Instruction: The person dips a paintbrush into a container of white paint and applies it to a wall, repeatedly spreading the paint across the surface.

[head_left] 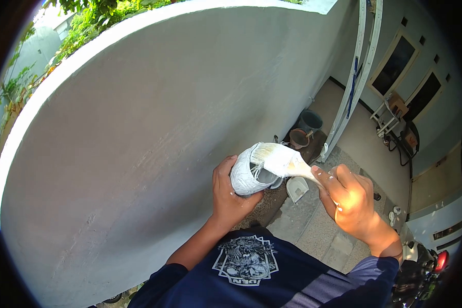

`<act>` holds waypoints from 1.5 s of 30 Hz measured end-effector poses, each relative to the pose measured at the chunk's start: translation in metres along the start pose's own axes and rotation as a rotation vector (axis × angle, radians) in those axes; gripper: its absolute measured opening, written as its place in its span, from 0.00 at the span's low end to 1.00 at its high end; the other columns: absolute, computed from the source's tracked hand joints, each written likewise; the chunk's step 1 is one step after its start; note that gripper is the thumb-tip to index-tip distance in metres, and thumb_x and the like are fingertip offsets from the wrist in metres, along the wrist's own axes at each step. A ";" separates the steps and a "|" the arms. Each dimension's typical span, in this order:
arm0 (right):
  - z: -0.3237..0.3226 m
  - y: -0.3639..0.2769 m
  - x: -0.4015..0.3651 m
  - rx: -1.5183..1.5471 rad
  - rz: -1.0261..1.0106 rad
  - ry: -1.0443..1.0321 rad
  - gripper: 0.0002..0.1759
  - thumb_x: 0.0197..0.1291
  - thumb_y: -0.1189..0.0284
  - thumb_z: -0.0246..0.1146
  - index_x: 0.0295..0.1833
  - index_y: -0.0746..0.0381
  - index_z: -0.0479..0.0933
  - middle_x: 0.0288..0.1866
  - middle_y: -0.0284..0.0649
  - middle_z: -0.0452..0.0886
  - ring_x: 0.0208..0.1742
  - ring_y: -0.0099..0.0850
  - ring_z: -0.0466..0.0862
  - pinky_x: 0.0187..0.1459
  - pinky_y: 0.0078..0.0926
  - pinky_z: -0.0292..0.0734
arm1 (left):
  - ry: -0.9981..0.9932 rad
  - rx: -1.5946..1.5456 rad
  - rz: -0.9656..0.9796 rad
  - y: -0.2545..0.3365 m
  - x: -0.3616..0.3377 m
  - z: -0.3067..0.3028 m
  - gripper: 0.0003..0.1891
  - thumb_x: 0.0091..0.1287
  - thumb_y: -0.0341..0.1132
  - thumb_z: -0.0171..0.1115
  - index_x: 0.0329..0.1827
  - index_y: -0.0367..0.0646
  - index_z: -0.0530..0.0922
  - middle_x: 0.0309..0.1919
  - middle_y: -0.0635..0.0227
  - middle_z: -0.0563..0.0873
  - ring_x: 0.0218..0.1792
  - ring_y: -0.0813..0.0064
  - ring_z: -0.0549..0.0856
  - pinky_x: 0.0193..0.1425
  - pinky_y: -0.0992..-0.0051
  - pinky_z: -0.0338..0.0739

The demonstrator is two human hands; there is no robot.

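My left hand (233, 194) is wrapped round a small paint container (243, 178) whose outside is coated in white paint. Its mouth tilts toward the right, showing a grey inside. My right hand (348, 197) grips the wooden handle of a paintbrush (284, 160). White paint covers the brush's ferrule area, and its pale bristles lie across the container's rim. Small white specks dot the fingers of my right hand. How much paint the container holds cannot be made out.
A curved grey wall (154, 113) rises close on the left. On the right stands a ladder (355, 82). Below are a dark bucket (310, 121), a brown pot (299, 138) and a white dustpan-like piece (296, 189). Chairs (392, 114) and a motorcycle (421, 272) stand farther right.
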State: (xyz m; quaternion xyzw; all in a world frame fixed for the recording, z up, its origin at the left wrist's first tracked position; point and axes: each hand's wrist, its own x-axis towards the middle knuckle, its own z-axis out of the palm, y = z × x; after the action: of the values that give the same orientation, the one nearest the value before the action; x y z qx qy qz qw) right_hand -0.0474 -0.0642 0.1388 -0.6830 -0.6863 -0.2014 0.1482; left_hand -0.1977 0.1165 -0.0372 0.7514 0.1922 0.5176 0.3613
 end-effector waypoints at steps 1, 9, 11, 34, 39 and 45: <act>-0.001 0.002 -0.001 -0.003 0.000 0.003 0.28 0.48 0.79 0.74 0.59 0.59 0.84 0.29 0.33 0.69 0.22 0.29 0.77 0.23 0.28 0.72 | -0.018 0.051 0.019 0.000 0.001 0.000 0.49 0.46 0.32 0.84 0.72 0.37 0.62 0.62 0.48 0.75 0.62 0.52 0.79 0.67 0.59 0.74; 0.005 0.040 -0.008 0.034 -0.008 0.052 0.26 0.48 0.79 0.74 0.57 0.58 0.85 0.33 0.36 0.73 0.24 0.31 0.78 0.25 0.30 0.71 | -0.017 0.069 -0.028 -0.007 0.014 0.021 0.50 0.49 0.33 0.85 0.72 0.36 0.60 0.60 0.50 0.77 0.60 0.60 0.82 0.65 0.64 0.77; 0.012 0.055 -0.013 0.065 0.018 0.071 0.24 0.49 0.79 0.74 0.56 0.59 0.84 0.34 0.37 0.75 0.25 0.33 0.79 0.26 0.29 0.72 | 0.002 0.059 -0.061 -0.008 0.017 0.027 0.50 0.49 0.33 0.85 0.72 0.36 0.60 0.60 0.50 0.77 0.61 0.60 0.81 0.65 0.63 0.76; 0.084 0.147 0.105 1.249 0.556 0.646 0.19 0.70 0.72 0.68 0.62 0.69 0.79 0.31 0.26 0.76 0.22 0.09 0.63 0.22 0.13 0.59 | 0.051 -0.020 -0.231 -0.013 0.005 0.046 0.51 0.48 0.31 0.84 0.73 0.39 0.57 0.61 0.52 0.75 0.63 0.61 0.78 0.68 0.62 0.73; 0.083 0.133 0.113 1.226 0.424 0.643 0.17 0.71 0.73 0.67 0.61 0.70 0.80 0.38 0.31 0.83 0.33 0.12 0.74 0.36 0.12 0.71 | 0.073 -0.004 -0.244 -0.015 0.004 0.046 0.51 0.48 0.31 0.84 0.72 0.39 0.57 0.61 0.52 0.75 0.63 0.61 0.78 0.67 0.62 0.73; 0.077 0.125 0.110 1.216 0.430 0.630 0.16 0.70 0.74 0.67 0.60 0.70 0.80 0.43 0.34 0.85 0.41 0.15 0.78 0.44 0.14 0.75 | 0.067 0.036 -0.263 -0.013 0.003 0.045 0.51 0.48 0.31 0.84 0.72 0.38 0.57 0.61 0.52 0.75 0.63 0.60 0.79 0.67 0.62 0.73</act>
State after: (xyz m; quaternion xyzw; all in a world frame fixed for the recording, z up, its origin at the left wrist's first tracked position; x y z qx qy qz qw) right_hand 0.0799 0.0671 0.1333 -0.5090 -0.4521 0.0628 0.7297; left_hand -0.1542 0.1118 -0.0540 0.7083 0.3103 0.4869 0.4061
